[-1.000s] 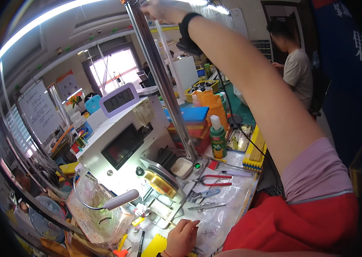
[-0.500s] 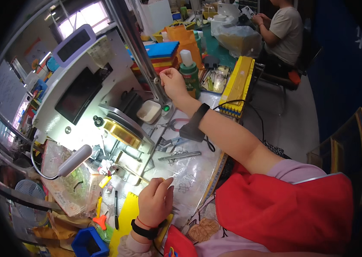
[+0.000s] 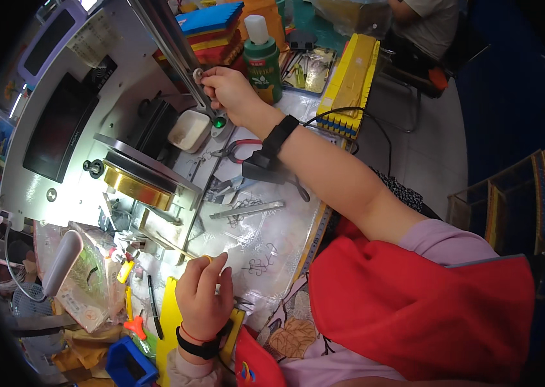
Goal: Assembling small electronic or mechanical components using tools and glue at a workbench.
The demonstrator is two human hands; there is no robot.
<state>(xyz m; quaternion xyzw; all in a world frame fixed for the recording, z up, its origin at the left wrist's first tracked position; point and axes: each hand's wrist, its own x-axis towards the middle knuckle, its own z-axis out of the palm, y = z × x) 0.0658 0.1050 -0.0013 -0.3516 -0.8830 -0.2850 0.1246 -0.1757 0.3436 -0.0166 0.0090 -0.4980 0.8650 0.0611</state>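
Observation:
My right hand reaches to the metal pole, its fingertips closed at a small round knob on the pole's side. Anything thin in that pinch is too small to make out. Lower down, my left hand hangs over the work surface near the front of a white machine. Its fingers are bent but apart, with a bit of yellow at one finger; the thumb is mostly hidden. A brass-coloured drum sits on the machine, lit by a lamp.
Tweezers and bent black wire pieces lie on the surface, with red-handled pliers farther back. A green bottle stands behind my right hand, beside yellow trays. A blue bin is at the lower left. Someone sits at the far right.
My view has shifted, so the scene sits farther left and higher. My left hand's fingers have loosened and spread a little. The right hand stays at the knob on the pole.

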